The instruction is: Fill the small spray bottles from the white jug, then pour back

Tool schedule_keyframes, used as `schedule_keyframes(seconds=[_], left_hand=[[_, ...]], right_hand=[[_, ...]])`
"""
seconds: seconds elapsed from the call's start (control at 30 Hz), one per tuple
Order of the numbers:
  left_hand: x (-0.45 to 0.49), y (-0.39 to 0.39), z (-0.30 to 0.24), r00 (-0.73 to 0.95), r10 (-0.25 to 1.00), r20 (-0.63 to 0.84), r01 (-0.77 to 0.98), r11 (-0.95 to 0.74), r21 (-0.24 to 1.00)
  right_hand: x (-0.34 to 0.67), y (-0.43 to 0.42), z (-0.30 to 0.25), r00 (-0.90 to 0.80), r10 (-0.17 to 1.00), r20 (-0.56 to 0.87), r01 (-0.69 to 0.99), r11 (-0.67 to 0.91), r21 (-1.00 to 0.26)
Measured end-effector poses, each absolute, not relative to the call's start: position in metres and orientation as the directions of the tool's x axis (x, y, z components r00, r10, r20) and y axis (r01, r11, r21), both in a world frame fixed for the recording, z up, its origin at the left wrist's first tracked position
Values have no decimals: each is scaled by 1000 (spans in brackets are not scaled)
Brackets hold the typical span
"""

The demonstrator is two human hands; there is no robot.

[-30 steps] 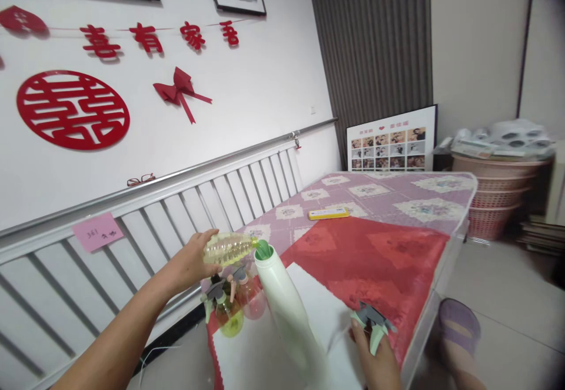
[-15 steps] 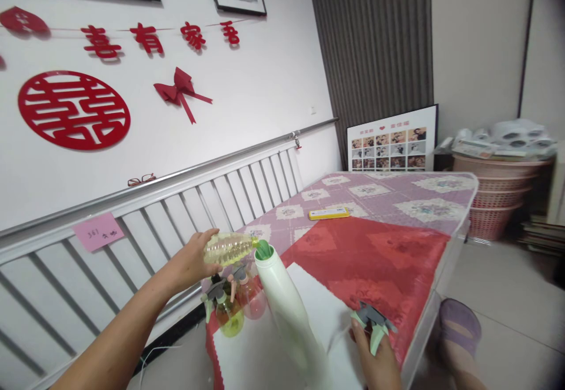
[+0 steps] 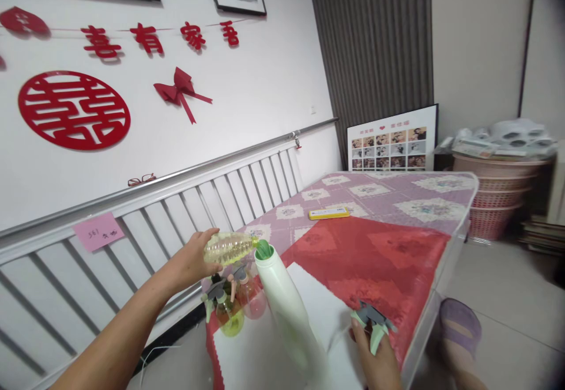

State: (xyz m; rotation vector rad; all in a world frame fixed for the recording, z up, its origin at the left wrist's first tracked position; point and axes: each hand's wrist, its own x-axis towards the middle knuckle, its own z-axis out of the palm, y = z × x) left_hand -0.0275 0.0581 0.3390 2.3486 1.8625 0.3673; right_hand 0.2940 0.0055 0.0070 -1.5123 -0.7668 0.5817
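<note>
My left hand [image 3: 198, 256] is closed around a clear, ribbed plastic bottle [image 3: 229, 247] with yellowish liquid, tipped sideways. Its neck meets the green inside of the open mouth of a tall, pale green-white container [image 3: 286, 305], which stands tilted in front of me. Beneath the bottle, a spray bottle with yellow liquid [image 3: 230, 316] and a spray bottle with pink liquid [image 3: 251, 299] stand close together. In my right hand [image 3: 377, 357], low on the right, is a grey and mint-green trigger spray head [image 3: 373, 322], its thin tube pointing left.
A white sheet [image 3: 247, 355] and a red cloth [image 3: 366, 260] cover part of the purple patterned surface [image 3: 309, 196]. A yellow-edged box [image 3: 329, 213] lies behind. Along the left runs a white radiator [image 3: 185, 219]; stacked pink baskets [image 3: 497, 196] stand at right.
</note>
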Motion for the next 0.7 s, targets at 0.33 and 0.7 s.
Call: schedule_keyframes(seconds=[0.33, 0.7], left_hand=[[-30, 60, 338, 241, 962, 128, 934, -265, 240], [-31, 63, 337, 234, 963, 131, 935, -260, 242]], right_hand=[[293, 4, 15, 650, 746, 144, 185, 29, -982], [293, 3, 12, 663, 736, 135, 152, 44, -987]])
